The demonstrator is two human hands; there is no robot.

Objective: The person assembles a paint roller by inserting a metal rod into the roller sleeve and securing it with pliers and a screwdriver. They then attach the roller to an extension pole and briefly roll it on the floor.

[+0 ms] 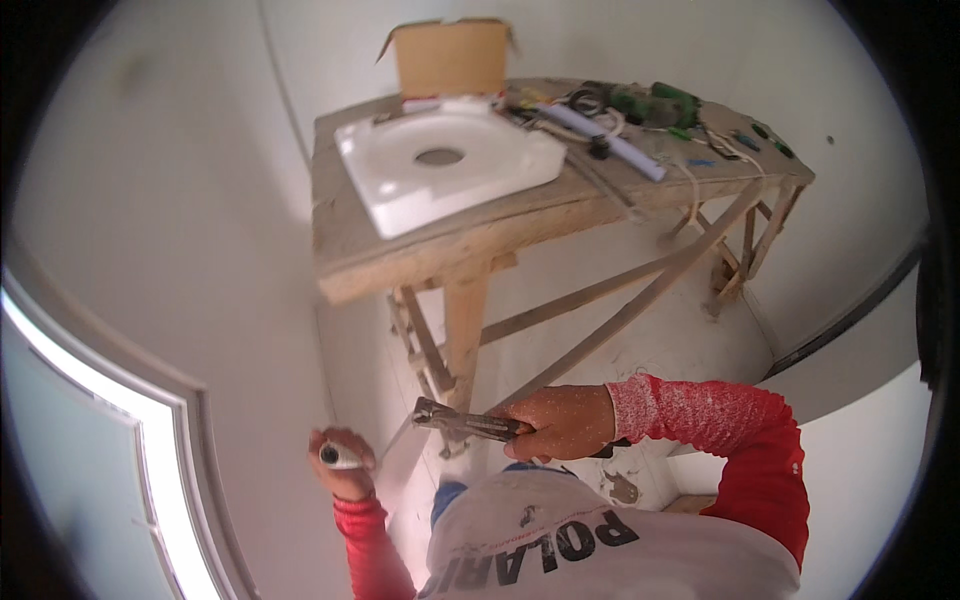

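My left hand [350, 458] is wrapped round a white tube [341, 457] at the lower left, with the tube's dark round end facing up. In my right hand [568, 421], right of the left one, is a grey metal hand tool [470, 420] with a blocky head and dark handle. Its exact kind cannot be told. The tool's head points left, toward the tube, and stays apart from it. Between the two, a thin pale strip slants down, blurred. White dust covers my right red sleeve [690, 405].
Ahead stands a wooden table [400, 275] with braced legs. It bears a white foam piece with a round hole [480, 175], a cardboard box [450, 60], a pale lilac tube [605, 140], a green power tool [655, 105] and cords. A bright opening [165, 460] is at left.
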